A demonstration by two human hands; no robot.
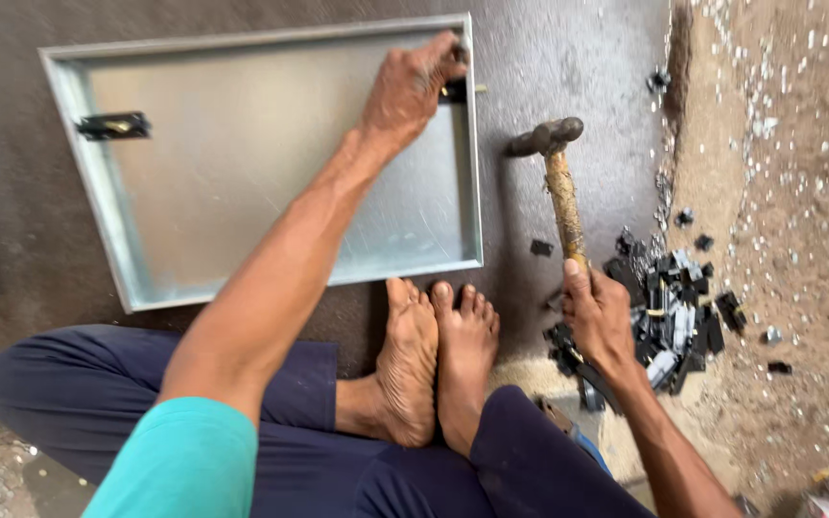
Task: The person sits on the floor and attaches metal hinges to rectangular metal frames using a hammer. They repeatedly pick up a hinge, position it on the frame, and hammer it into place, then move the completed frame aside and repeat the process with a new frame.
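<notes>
Nearest the camera, the person sits cross-legged on the floor [568,58] in dark blue trousers, bare feet [434,360] pressed together just short of the tray's near edge. To the right of the feet, the right hand [599,321] has its fingers wrapped fully around the lower end of a hammer [560,182] with a worn wooden handle; the handle stands nearly upright and the dark metal head is raised above the floor, just beside the tray's right edge. Right of that hand lies a heap of small black and silver metal parts [678,312], with pale debris scattered over the sandy ground beyond. Farther out, the left arm stretches across a shallow grey sheet-metal tray [242,173] lying flat on the floor. The left hand [410,86] rests at the tray's far right corner, fingers curled over a small black latch [453,91] on the rim. A matching black latch [112,125] sits on the tray's left rim.
</notes>
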